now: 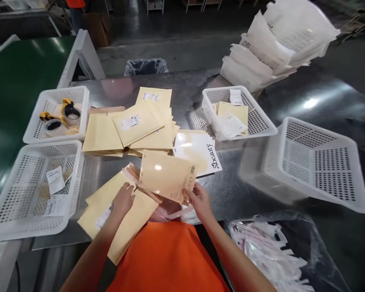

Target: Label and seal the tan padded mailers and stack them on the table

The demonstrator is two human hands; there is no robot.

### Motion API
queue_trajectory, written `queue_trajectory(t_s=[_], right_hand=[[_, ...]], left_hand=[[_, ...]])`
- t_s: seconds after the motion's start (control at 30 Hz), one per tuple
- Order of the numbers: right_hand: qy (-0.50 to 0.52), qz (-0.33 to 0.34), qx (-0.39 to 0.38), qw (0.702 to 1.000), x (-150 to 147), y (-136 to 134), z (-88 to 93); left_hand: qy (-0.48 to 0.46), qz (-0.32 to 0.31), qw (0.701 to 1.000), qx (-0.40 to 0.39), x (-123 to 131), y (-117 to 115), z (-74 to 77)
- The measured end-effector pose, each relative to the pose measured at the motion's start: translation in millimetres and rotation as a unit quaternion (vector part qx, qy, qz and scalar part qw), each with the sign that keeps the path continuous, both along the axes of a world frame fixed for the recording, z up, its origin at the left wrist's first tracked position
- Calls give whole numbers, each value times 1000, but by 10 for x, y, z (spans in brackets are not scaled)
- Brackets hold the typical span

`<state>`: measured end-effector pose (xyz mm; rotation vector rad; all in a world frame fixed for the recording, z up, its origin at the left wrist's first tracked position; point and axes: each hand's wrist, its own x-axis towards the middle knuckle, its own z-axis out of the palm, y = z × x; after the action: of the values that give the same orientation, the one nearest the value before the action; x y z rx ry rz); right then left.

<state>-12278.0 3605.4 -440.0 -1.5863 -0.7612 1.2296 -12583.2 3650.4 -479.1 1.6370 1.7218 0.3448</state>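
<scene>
My right hand (200, 201) grips the lower right corner of a flat, shiny peach-coloured packet (164, 174) with a barcode and small print along its right end. The packet's left end is beside the mouth of a yellow padded envelope (142, 207); I cannot tell whether it is inside. At that envelope's upper edge, my left hand (124, 198) is closed with its fingers bent on the paper. Another padded envelope (93, 217), with a white label, lies partly under my left forearm. Behind the packet are white printed sheets or packets (197, 152) marked "Sbeauty".
Stacked padded envelopes (136, 121) fill the middle of the metal table. On the left, one basket (86, 97) holds tape dispensers (69, 113); another (12, 194) holds slips. Right are more white baskets (322, 162), plus a bag of white scraps (267, 251). A green conveyor (27, 77) runs left.
</scene>
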Motion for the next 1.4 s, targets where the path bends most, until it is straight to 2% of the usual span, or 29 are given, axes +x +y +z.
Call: queue_trajectory(t_s=[0.07, 0.13, 0.23, 0.4, 0.53, 0.67, 0.73, 0.87, 0.93, 1.0, 1.1, 1.2, 1.3, 1.33, 1.4], right_hand=[[-24, 20, 17, 999, -52, 164, -12], [-31, 43, 23, 998, -32, 293, -28], [-23, 77, -3, 997, 136, 400, -46], [52, 145, -86, 984, 484, 322, -87], [110, 218, -147, 958, 542, 176, -187], [84, 267, -138, 950, 283, 118, -292], [1, 332, -101, 938, 11, 112, -321], [-167, 488, -39, 856, -514, 149, -336], [-204, 513, -50, 832, -589, 186, -324], [-268, 515, -62, 812, -514, 198, -293], [-351, 514, -66, 780, -294, 92, -227], [-409, 558, -52, 721, -194, -151, -202], [-476, 580, -22, 660, -260, -347, -284], [-485, 577, -3, 657, -285, -367, -327], [-478, 541, 51, 690, -272, -308, -388]], left_hand=[[73, -87, 993, -10, 56, -102, -58], [100, -134, 986, -21, 116, -81, -71], [114, -195, 974, -28, 178, -12, -12], [100, -239, 965, -30, 263, -138, 114], [89, -305, 948, -35, 330, -170, 195], [80, -366, 927, -30, 523, -56, 320], [76, -388, 918, -19, 690, 2, 417], [66, -424, 903, 9, 913, 43, 616], [66, -417, 906, 13, 852, 0, 636], [85, -379, 921, 31, 677, -102, 553], [178, -289, 939, 58, 349, -349, 276], [256, -231, 939, 1, 135, -593, -1], [264, -211, 940, -45, 82, -706, -110], [264, -208, 940, -52, 83, -712, -110], [264, -207, 940, -61, 89, -700, -87]])
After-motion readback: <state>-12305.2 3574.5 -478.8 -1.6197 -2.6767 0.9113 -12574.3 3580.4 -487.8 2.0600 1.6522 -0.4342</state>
